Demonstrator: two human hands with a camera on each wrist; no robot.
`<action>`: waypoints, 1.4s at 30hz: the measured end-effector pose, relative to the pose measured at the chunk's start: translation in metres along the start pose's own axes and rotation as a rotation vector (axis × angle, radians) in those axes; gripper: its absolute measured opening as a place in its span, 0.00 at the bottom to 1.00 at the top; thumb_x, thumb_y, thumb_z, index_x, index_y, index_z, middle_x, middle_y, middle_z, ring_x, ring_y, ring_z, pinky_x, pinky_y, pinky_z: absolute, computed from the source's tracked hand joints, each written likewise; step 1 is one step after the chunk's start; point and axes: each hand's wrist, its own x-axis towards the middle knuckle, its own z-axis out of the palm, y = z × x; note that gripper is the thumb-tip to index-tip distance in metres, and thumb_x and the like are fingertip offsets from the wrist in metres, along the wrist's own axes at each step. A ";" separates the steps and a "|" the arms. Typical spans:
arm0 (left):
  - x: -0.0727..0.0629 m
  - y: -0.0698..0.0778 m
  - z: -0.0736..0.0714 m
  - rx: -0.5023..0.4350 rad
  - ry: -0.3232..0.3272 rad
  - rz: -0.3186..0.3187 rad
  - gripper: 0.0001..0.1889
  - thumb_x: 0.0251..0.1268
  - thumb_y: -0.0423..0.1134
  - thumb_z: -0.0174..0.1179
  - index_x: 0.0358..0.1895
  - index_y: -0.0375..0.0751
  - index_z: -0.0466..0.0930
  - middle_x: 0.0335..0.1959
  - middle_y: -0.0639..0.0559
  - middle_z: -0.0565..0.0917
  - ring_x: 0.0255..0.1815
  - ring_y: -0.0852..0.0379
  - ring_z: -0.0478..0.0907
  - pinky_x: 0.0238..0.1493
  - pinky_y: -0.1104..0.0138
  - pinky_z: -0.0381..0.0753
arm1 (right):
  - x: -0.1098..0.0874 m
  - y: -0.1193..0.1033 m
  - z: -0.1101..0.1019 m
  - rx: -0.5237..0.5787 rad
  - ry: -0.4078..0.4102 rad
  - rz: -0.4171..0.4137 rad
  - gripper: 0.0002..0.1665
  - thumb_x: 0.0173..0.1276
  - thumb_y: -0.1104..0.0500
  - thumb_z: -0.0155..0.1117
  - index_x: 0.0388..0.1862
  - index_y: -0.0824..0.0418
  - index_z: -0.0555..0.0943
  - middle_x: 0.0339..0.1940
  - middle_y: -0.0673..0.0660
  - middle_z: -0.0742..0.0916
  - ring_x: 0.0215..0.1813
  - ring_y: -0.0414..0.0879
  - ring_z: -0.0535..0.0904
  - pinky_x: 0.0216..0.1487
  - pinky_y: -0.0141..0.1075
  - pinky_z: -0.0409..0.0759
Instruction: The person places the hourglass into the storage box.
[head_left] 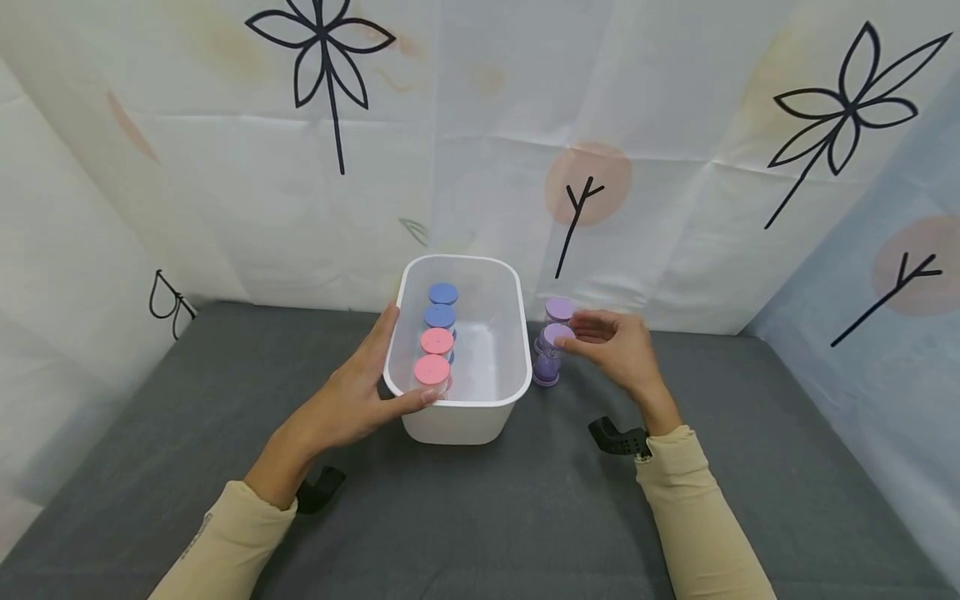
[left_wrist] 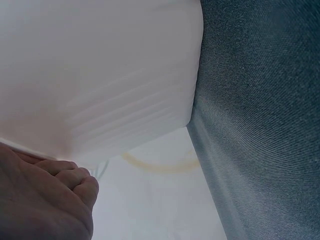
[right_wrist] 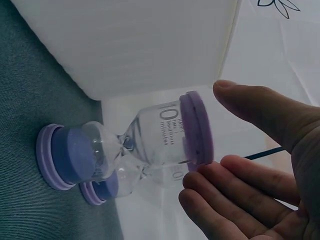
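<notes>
A white plastic bin (head_left: 487, 350) stands on the table, with two blue-capped hourglasses (head_left: 442, 293) and two pink-capped hourglasses (head_left: 432, 370) lined up along its left side. My left hand (head_left: 352, 383) holds the bin's near left corner, thumb over the front rim and fingers along the outer left wall. Right of the bin stand two purple-capped hourglasses (right_wrist: 155, 132), upright, one behind the other; the front one is marked 10 minutes. My right hand (head_left: 618, 346) is around the front one's top cap, fingers loosely extended, fingertips at its edge and thumb apart from it.
Dark grey cloth (head_left: 480, 517) covers the table. A pale patterned fabric backdrop (head_left: 487, 167) rises right behind the bin, with more fabric on the left and right sides. The bin's wall (right_wrist: 140, 45) stands close beside the purple-capped hourglasses.
</notes>
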 end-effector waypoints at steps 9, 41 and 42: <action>0.000 -0.002 0.000 -0.002 -0.003 0.008 0.60 0.61 0.56 0.71 0.82 0.68 0.29 0.82 0.63 0.44 0.77 0.51 0.55 0.68 0.43 0.63 | 0.002 0.010 0.007 -0.043 -0.075 0.035 0.34 0.58 0.55 0.82 0.60 0.70 0.82 0.54 0.65 0.87 0.54 0.57 0.85 0.52 0.39 0.82; 0.000 0.000 0.000 -0.009 0.001 0.016 0.60 0.60 0.56 0.72 0.82 0.67 0.30 0.81 0.66 0.45 0.76 0.51 0.57 0.68 0.44 0.64 | -0.001 0.001 0.001 0.097 -0.099 0.066 0.34 0.57 0.59 0.82 0.61 0.70 0.81 0.53 0.63 0.87 0.48 0.42 0.86 0.46 0.31 0.81; 0.000 -0.001 0.000 -0.007 0.002 0.017 0.60 0.60 0.56 0.72 0.83 0.67 0.30 0.81 0.66 0.45 0.77 0.51 0.56 0.68 0.44 0.64 | -0.002 -0.002 -0.002 0.110 -0.095 0.058 0.34 0.58 0.59 0.81 0.61 0.70 0.81 0.52 0.63 0.88 0.47 0.42 0.86 0.46 0.31 0.81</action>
